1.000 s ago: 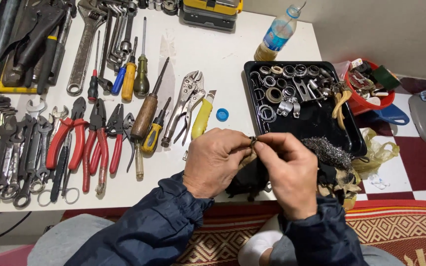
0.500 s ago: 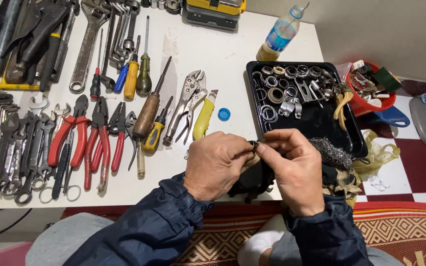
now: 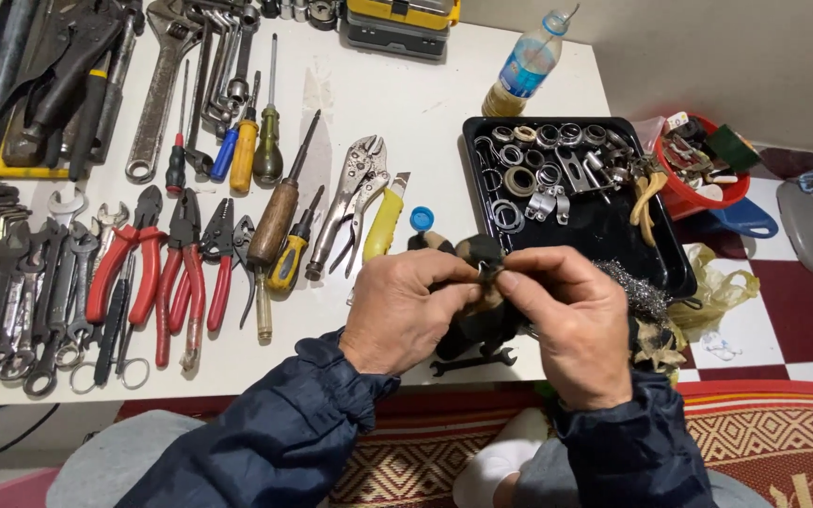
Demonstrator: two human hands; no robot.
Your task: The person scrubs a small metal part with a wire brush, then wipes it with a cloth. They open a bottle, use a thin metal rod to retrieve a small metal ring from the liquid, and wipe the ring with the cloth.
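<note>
We had both hands up over the table edge, left hand (image 3: 405, 315) and right hand (image 3: 571, 329), fingertips pinched together on a small metal ring (image 3: 484, 273) right between them, with a dark cloth (image 3: 468, 252) bunched behind it, the black tray (image 3: 613, 226) of rings just beyond, pliers (image 3: 355, 193) off to the left

A small metal ring (image 3: 486, 273), dull grey, sits pinched between fingertips just in front of the black tray (image 3: 613, 235).
</note>
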